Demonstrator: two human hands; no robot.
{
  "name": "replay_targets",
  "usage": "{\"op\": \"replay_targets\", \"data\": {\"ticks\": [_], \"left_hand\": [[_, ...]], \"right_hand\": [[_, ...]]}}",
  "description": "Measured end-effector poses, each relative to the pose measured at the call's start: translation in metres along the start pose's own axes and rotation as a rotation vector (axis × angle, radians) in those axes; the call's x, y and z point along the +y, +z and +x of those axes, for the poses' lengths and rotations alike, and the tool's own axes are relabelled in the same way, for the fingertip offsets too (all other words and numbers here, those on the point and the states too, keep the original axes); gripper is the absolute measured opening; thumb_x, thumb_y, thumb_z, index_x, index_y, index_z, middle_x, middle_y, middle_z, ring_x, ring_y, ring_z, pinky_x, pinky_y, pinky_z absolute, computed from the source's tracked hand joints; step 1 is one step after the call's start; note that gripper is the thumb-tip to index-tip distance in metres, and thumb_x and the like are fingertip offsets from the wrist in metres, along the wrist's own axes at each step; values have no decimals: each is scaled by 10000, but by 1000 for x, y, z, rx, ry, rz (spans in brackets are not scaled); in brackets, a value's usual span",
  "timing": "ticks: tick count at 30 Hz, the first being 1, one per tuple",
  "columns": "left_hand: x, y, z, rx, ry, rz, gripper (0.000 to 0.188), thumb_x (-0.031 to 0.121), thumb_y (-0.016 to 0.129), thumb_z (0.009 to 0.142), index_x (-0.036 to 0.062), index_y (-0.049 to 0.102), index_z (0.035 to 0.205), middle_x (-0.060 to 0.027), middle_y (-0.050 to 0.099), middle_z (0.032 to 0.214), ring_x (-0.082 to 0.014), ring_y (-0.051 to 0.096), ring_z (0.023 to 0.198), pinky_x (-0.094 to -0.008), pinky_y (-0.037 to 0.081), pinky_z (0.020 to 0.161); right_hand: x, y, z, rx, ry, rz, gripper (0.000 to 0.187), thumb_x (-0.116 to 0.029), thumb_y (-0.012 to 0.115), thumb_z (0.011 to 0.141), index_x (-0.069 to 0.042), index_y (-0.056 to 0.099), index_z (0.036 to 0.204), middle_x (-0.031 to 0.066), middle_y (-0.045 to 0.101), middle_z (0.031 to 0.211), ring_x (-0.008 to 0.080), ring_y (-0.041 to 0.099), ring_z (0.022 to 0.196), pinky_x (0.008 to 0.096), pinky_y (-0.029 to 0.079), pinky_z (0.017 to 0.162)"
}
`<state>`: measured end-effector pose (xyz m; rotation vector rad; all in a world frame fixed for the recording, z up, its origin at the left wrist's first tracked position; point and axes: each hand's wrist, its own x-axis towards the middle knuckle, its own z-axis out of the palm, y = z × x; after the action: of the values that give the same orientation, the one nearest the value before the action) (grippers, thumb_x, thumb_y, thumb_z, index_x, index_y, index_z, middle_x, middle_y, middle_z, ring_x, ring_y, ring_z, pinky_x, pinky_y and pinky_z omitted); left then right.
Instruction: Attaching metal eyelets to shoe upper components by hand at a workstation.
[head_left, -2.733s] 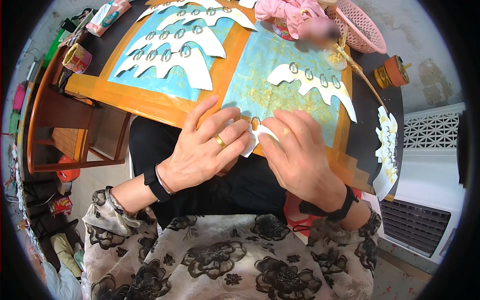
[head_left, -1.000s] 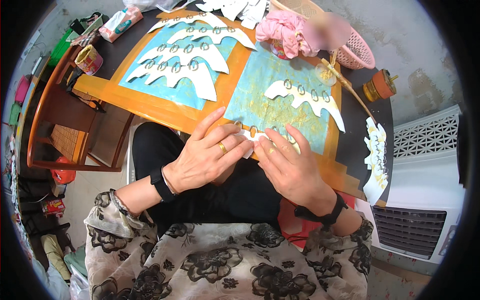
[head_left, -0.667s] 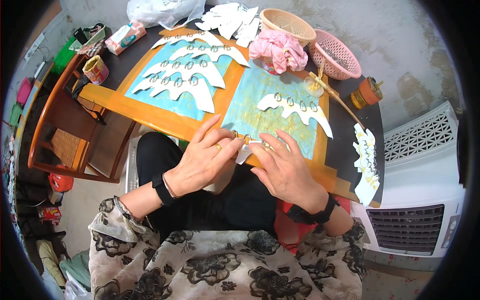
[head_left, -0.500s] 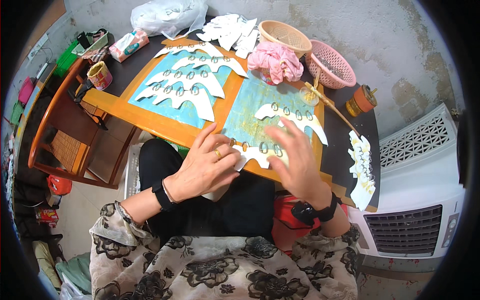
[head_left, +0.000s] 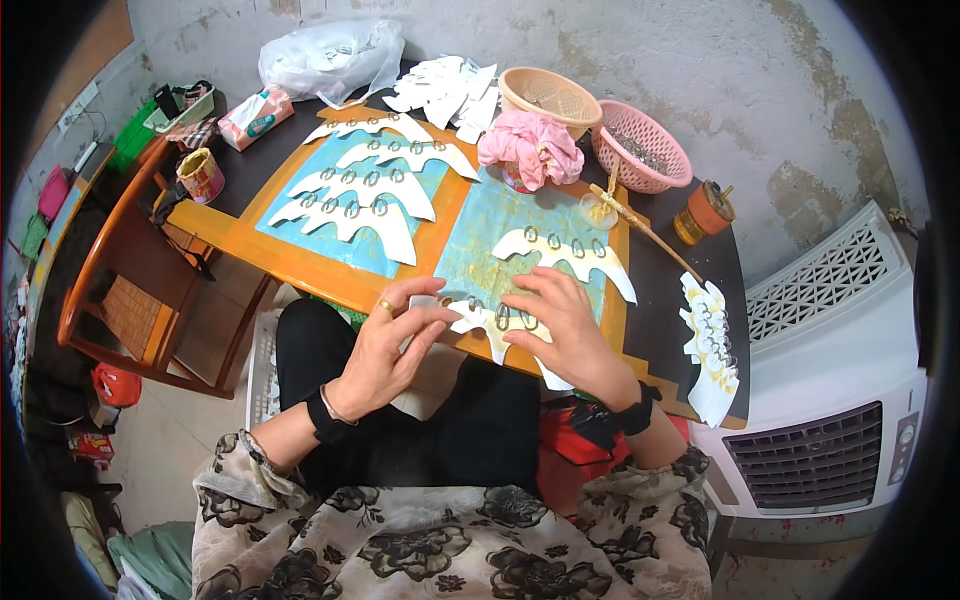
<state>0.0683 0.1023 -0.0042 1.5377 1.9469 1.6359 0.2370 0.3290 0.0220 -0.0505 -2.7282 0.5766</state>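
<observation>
A white curved piece with a scalloped edge [head_left: 497, 345] lies at the table's near edge, with dark metal rings [head_left: 503, 317] along it. My left hand [head_left: 395, 335] is at its left end, fingers half bent and apart, fingertips at the piece. Over the right part of the same piece is my right hand [head_left: 565, 330], thumb and fingers spread on either side of the rings. Whether the fingertips press on a ring cannot be made out. Just beyond lies another white ringed piece [head_left: 605, 262] on a blue sheet [head_left: 465, 250].
Several finished-looking ringed pieces [head_left: 395, 235] lie at the left. White blanks [head_left: 445, 95], a pink cloth [head_left: 530, 150], a pink basket [head_left: 645, 185] and a beige basket [head_left: 550, 95] stand at the back. A stick [head_left: 650, 230], a jar [head_left: 705, 213] and stacked pieces [head_left: 710, 350] are at the right.
My right hand has come down and left onto the ringed piece. My left hand has lowered slightly, its fingers now pointing more to the right. The whole view has shifted a little.
</observation>
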Motion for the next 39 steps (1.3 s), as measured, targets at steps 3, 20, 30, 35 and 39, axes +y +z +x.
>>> {"op": "replay_targets", "data": {"ticks": [3,20,30,35,39], "left_hand": [[0,2,0,42,45,83,229,-36,642,1013,42,690,1223,-166,596,1445,-271,677,1171,-354,556,974],[-8,-5,10,249,-397,-673,349,79,555,1102,29,492,1442,-35,678,1020,-183,769,963,-321,633,854],[-6,-16,22,237,-449,-935,337,94,590,1074,34,542,1402,-86,702,1115,-201,750,1013,-356,630,929],[-7,-22,36,251,-439,-996,277,91,593,1066,43,578,1339,-122,695,1237,-198,707,1113,-368,622,977],[-9,-19,48,283,-452,-995,221,103,560,1075,46,595,1285,-160,685,1310,-208,708,1095,-367,608,997]], "right_hand": [[-3,6,2,-1,-19,-12,419,-281,803,923,-86,709,1281,125,596,1416,364,469,1406,498,377,1143],[7,18,6,98,-66,165,243,-201,759,952,-91,775,1169,46,696,1262,290,590,1276,458,422,1082],[9,3,21,-48,49,531,287,-178,593,1094,-6,713,1290,120,710,1245,257,624,1216,400,477,1079],[14,1,32,-154,193,853,311,-126,607,1059,21,661,1328,88,733,1192,173,668,1126,329,534,990],[32,2,40,-174,329,1160,405,-52,640,1015,35,592,1407,109,705,1231,162,660,1148,313,536,1016]]}}
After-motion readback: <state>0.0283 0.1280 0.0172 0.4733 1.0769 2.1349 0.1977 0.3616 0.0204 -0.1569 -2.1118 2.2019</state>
